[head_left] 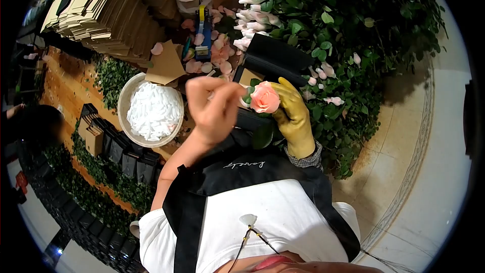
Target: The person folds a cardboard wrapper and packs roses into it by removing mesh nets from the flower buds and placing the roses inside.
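Note:
A peach-pink rose (264, 97) with its bloom facing up is in front of my chest. My right hand (294, 119), in a yellow glove, is closed around the rose just below its bloom. My left hand (214, 103) is bare, with its fingers curled and pinched together at the left side of the bloom. Whatever those fingertips may hold is hidden. Green leaves show beside the bloom, and one larger leaf (263, 136) hangs below it. A black box-like holder (278, 55) lies just beyond my hands.
A round tub (121, 102) of small white pieces stands at left. Behind are stacked cardboard sheets (96, 15), loose petals (220, 50) and a blue tape dispenser (203, 35). Leafy stems (353, 15) and white-wrapped buds (257, 17) pile up at right. Black boxes (129, 159) line the lower left.

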The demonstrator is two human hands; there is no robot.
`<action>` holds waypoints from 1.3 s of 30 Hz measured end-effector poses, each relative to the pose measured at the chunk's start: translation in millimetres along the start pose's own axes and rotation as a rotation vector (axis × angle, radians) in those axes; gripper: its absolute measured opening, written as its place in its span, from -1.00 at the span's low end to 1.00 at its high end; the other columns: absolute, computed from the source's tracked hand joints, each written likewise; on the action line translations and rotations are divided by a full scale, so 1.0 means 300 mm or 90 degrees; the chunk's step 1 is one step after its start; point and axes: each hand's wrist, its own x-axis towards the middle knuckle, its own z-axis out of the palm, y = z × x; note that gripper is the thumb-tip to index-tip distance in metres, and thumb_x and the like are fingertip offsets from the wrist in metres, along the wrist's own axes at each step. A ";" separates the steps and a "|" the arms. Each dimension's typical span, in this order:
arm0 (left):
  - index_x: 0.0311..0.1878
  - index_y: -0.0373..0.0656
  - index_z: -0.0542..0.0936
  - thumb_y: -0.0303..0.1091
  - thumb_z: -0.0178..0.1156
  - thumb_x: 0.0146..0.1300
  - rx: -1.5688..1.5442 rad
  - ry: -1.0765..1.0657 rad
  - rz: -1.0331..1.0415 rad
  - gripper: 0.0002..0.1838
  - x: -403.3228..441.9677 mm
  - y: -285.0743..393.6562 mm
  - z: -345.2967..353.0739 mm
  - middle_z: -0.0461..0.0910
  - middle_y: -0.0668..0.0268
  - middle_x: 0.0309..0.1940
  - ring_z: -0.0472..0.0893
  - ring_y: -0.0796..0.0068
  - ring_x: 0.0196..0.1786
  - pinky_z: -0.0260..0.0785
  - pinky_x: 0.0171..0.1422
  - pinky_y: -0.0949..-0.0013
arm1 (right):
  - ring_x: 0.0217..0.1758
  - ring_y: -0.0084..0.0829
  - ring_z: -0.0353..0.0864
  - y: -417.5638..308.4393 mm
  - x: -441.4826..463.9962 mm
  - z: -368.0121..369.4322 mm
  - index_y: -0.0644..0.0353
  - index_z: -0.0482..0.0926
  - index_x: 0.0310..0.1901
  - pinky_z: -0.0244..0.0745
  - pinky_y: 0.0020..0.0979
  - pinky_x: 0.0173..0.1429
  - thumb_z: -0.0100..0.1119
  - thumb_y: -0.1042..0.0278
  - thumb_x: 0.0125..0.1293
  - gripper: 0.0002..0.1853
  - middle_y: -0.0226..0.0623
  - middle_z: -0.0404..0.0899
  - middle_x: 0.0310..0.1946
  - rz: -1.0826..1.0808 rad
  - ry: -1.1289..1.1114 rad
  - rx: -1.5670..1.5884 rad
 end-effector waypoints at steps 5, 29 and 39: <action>-0.41 -0.17 0.63 -0.33 0.35 0.19 0.203 -0.139 -0.093 -0.85 0.039 -0.146 -0.062 0.49 0.28 -0.46 0.45 0.20 -0.30 0.24 -0.17 0.23 | 0.26 -0.21 0.59 0.002 -0.001 -0.001 0.22 0.63 0.09 0.24 -0.01 0.51 0.30 0.27 0.32 -0.65 -0.22 0.67 0.10 -0.023 0.016 0.009; -0.25 -0.30 0.67 -0.46 0.26 0.32 -0.467 -0.461 -0.297 -0.90 0.106 -0.114 0.028 0.59 0.33 -0.28 0.53 0.52 -0.19 0.38 -0.06 0.43 | 0.23 -0.11 0.60 -0.023 0.014 -0.001 0.21 0.65 0.05 0.29 -0.02 0.48 0.35 0.36 0.20 -0.63 -0.16 0.67 0.07 -0.026 -0.058 -0.013; 0.10 -0.25 0.59 -0.40 0.36 0.23 -0.024 -0.329 -0.337 -0.63 0.013 -0.217 -0.066 0.57 0.11 0.02 0.58 0.12 0.06 0.40 0.20 0.15 | 0.20 -0.15 0.62 -0.012 0.025 0.010 0.24 0.66 0.00 0.29 0.00 0.47 0.32 0.22 0.28 -0.66 -0.20 0.69 0.03 -0.023 0.002 -0.024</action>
